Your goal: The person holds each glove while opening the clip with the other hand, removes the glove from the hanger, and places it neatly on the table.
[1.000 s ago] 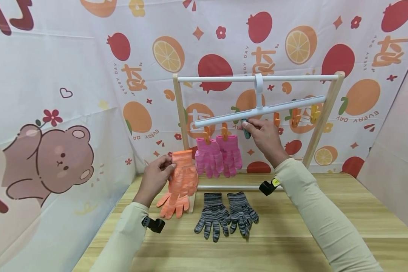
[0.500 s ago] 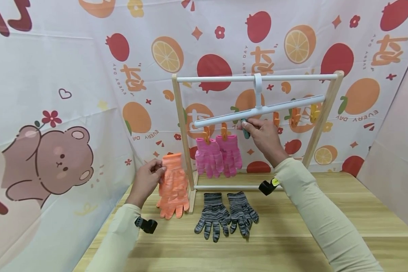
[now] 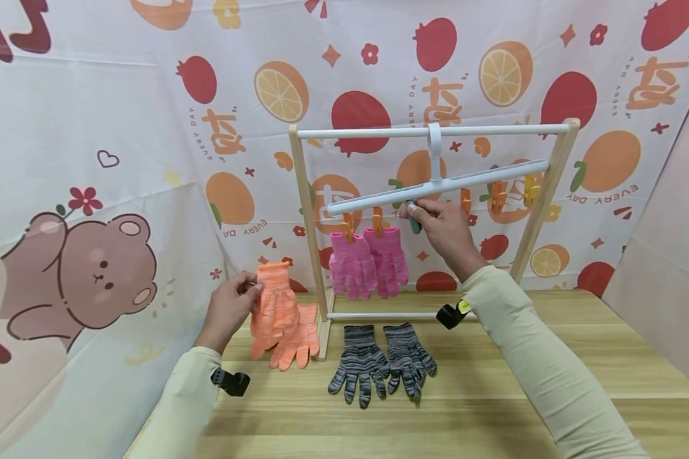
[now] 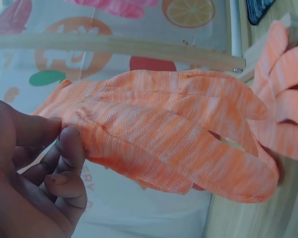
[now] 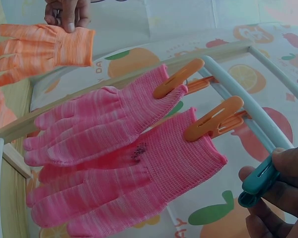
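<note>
My left hand pinches an orange glove near its cuff, and the fingers of the glove hang down. Under and behind it, a second orange glove lies on the table beside the rack's foot. With thumb and fingers my right hand pinches a teal clothespin just below the bar of the white hanger. To its left, two pink gloves hang from that bar by orange clothespins. The hanger tilts, its left end lower.
A rack of wooden posts and white rods carries the hanger. More orange clothespins and a yellow one hang at the hanger's right. Two grey-black striped gloves lie flat on the wooden table. Printed cloth stands behind.
My left hand has moved left and slightly down with the orange glove, away from the pink gloves, uncovering more of the second orange glove. My right hand stays at the hanger with the teal clothespin.
</note>
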Motion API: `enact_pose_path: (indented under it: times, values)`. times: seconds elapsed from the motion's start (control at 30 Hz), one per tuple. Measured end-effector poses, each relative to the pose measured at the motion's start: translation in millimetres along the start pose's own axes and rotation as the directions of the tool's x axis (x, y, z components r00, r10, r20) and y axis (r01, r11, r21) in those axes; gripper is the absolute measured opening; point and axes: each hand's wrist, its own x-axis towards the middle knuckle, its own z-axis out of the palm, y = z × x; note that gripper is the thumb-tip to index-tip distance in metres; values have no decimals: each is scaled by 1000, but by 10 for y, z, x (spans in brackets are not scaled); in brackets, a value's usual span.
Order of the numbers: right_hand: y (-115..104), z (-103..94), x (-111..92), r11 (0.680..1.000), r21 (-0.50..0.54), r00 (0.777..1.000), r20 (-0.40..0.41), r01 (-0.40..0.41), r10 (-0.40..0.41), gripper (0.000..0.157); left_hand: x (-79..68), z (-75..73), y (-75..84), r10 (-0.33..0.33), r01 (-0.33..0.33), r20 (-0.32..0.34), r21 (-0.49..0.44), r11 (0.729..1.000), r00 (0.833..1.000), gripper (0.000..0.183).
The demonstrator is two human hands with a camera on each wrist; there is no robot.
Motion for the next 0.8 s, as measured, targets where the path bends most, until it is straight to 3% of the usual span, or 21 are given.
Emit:
enact_pose_path:
  times: [0.33, 0.8]
  values:
    - [18, -6, -7, 1000, 7, 1000, 3, -8, 8, 35, -10, -103, -105, -48, 48, 34, 13, 999, 998, 21]
    - [8, -21, 26, 1000, 21, 1000, 8, 19, -19, 33, 39, -136, -330, -91, 86, 63, 82, 993, 994, 23]
